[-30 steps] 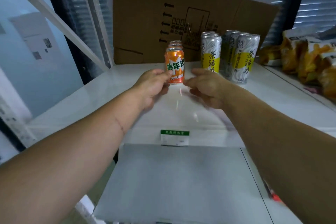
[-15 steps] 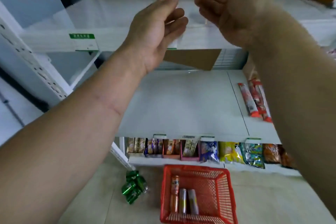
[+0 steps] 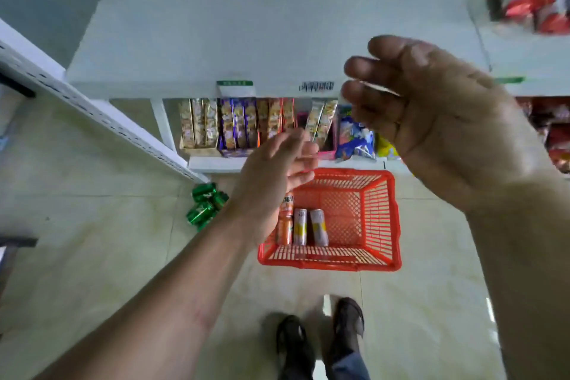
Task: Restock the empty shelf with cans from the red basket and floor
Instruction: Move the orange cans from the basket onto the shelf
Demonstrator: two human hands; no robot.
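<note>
Nearest, two dark shoes (image 3: 320, 339) on pale floor tiles (image 3: 108, 271). Above them, both arms out. Left hand (image 3: 271, 176) empty, fingers loose and slightly bent, hanging over the near-left corner of the red basket (image 3: 382, 219). Right hand (image 3: 444, 120) higher and closer to the lens, also empty, fingers relaxed and apart. In the basket, lying flat side by side: an orange can (image 3: 285, 227), partly hidden by the left wrist, and two pale cans (image 3: 310, 227). Left of the basket, on the floor, a cluster of green cans (image 3: 205, 205). Beyond, snack packets (image 3: 240, 123) on the bottom shelf; above that, a bare white shelf (image 3: 246, 25). Apparently between loads: reaching down for more. Next, likely a bend and a firm wrap around one can per hand.
</note>
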